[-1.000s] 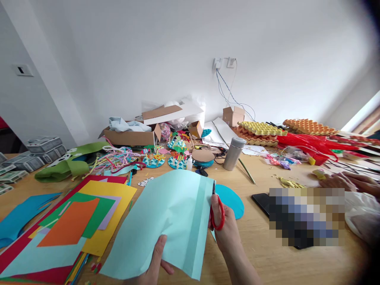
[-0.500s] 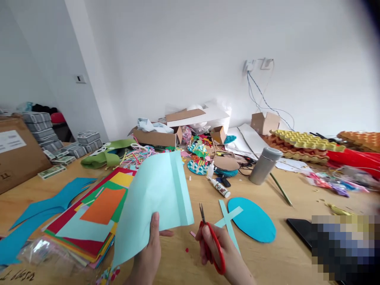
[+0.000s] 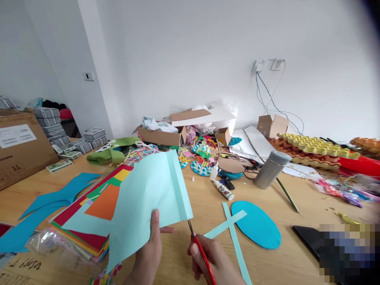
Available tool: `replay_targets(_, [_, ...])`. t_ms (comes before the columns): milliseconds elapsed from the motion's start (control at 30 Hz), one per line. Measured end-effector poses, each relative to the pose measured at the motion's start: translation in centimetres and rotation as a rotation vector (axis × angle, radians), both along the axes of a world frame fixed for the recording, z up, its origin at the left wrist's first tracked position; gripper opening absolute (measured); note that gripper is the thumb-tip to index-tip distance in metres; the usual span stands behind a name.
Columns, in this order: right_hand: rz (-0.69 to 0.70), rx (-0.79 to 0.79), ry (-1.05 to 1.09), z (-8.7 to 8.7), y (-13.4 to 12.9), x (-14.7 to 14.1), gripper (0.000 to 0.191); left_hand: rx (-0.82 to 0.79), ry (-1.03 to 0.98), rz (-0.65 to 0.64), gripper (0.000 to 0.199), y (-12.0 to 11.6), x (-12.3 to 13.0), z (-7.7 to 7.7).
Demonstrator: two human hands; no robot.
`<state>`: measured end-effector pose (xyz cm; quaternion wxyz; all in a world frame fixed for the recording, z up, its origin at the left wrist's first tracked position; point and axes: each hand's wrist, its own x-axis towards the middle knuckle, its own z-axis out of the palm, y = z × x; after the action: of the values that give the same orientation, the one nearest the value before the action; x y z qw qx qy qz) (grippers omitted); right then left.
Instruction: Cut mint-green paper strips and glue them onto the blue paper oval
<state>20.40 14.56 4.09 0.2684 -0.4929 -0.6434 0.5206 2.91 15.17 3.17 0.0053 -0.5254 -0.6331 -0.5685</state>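
Observation:
My left hand pinches the lower edge of a pale mint sheet of paper, thumb in front and fingers behind. A folded band runs down the sheet's right side. In my right hand are red-handled scissors, their tips at the sheet's lower right corner, by the fold. Whether the blades have bitten into the paper I cannot tell. To the right, two mint paper strips lie crossed on the table, one partly over a blue paper oval.
Stacked coloured paper and blue offcuts lie left. A glue bottle, a grey flask, a green stick and a dark phone are on the right. Egg trays and boxes stand behind.
The scissors have moved up and left, from apart from the sheet to its lower right corner. My left hand keeps its hold on the paper. The view has shifted slightly left.

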Motion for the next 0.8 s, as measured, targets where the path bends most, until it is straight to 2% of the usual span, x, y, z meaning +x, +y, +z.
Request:
replay_targets(100, [0.007, 0.008, 0.015, 0.0, -0.1, -0.3, 0.057, -0.019, -0.093, -0.011, 0.046, -0.1, 0.1, -0.4])
replay_targets(200, [0.005, 0.019, 0.021, 0.1, -0.2, -0.4, 0.059, -0.051, -0.086, -0.041, 0.040, -0.2, 0.1, -0.5])
replay_targets(467, [0.008, 0.009, 0.013, 0.1, -0.2, -0.5, 0.062, -0.017, -0.175, -0.025, 0.047, -0.4, 1.1, 0.6])
replay_targets(667, [0.044, -0.038, 0.031, 0.3, 0.0, -0.3, 0.064, -0.069, -0.262, 0.005, 0.047, -0.2, 1.1, -0.4])
replay_targets(800, [0.045, -0.033, 0.033, 0.5, 0.0, -0.2, 0.063, -0.108, -0.278, -0.029, 0.048, -0.1, 0.8, -1.0])
